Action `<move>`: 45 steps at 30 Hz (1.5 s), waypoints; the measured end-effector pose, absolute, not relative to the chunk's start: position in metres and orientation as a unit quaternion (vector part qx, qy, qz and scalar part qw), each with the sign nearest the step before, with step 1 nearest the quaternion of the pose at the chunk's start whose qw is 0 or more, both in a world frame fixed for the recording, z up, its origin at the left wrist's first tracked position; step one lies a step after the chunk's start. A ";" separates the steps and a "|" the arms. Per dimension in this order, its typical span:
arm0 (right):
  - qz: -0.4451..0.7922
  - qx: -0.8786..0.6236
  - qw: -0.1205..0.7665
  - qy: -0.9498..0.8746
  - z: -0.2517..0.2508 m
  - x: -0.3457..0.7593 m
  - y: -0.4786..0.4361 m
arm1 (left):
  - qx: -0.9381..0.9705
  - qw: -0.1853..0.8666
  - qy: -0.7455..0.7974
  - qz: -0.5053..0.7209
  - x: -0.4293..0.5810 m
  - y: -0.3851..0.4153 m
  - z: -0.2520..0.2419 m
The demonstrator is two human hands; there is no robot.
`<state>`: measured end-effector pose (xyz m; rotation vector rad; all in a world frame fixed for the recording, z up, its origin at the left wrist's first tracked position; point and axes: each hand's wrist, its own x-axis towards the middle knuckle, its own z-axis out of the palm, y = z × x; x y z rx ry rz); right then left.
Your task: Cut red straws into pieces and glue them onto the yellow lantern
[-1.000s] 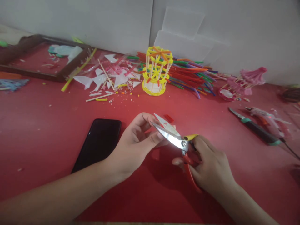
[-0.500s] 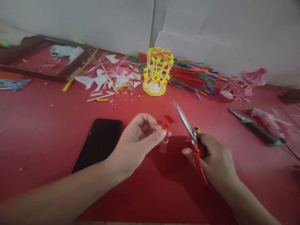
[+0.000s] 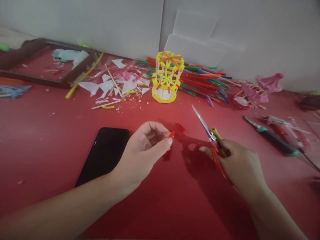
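My left hand hovers over the red table with thumb and fingers pinched on a short red straw piece. More red straw pieces lie on the table just beyond it. To the right, my right hand grips red-handled scissors with blades closed, pointing up and away. A yellow and orange straw-and-stick lantern model stands upright farther back.
A black phone lies left of my left hand. Coloured straws are piled behind the model, white scraps to its left, a wooden frame far left. A knife, glue gun and pink model sit right.
The scissors came away from my left hand, closed and swung right, blades pointing away. My left hand now pinches a cut red straw piece; small red pieces lie on the table.
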<state>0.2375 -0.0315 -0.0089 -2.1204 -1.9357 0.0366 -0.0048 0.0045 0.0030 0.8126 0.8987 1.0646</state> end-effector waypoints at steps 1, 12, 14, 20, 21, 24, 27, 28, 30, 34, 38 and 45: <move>0.005 -0.741 0.113 -0.662 -0.010 0.241 -0.030 | 0.371 0.684 0.407 0.477 -0.005 0.004 0.003; -0.054 -0.709 0.103 -0.695 -0.021 0.295 -0.029 | 0.387 0.673 0.448 0.443 -0.005 0.007 -0.002; -0.059 -0.689 0.140 -0.709 -0.013 0.281 -0.033 | 0.410 0.677 0.444 0.420 -0.005 0.006 -0.002; 0.133 -0.510 0.318 -0.788 0.001 0.207 -0.048 | 0.538 0.672 0.387 0.329 -0.004 -0.004 0.002; 0.142 -0.481 0.334 -0.798 0.000 0.198 -0.049 | 0.550 0.668 0.385 0.321 -0.004 -0.006 0.002; 0.153 -0.434 0.380 -0.802 -0.003 0.186 -0.048 | 0.566 0.653 0.383 0.327 -0.005 -0.009 0.002; 0.155 -0.421 0.402 -0.798 -0.006 0.185 -0.046 | 0.588 0.635 0.384 0.323 -0.007 -0.008 0.000; 0.156 -0.423 0.408 -0.794 -0.007 0.186 -0.045 | 0.600 0.623 0.391 0.314 -0.007 -0.007 0.000; 0.158 -0.433 0.423 -0.780 -0.008 0.186 -0.043 | 0.623 0.592 0.416 0.298 -0.008 -0.006 0.000; 0.170 -0.468 0.438 -0.748 -0.002 0.182 -0.034 | 0.616 0.556 0.453 0.326 -0.009 -0.002 0.002; 0.218 -0.490 0.416 -0.734 0.006 0.173 -0.017 | 0.541 0.590 0.450 0.395 -0.013 0.006 0.002; 0.199 -0.493 0.480 -0.698 -0.014 0.161 -0.004 | 0.496 0.627 0.439 0.410 -0.015 0.015 -0.001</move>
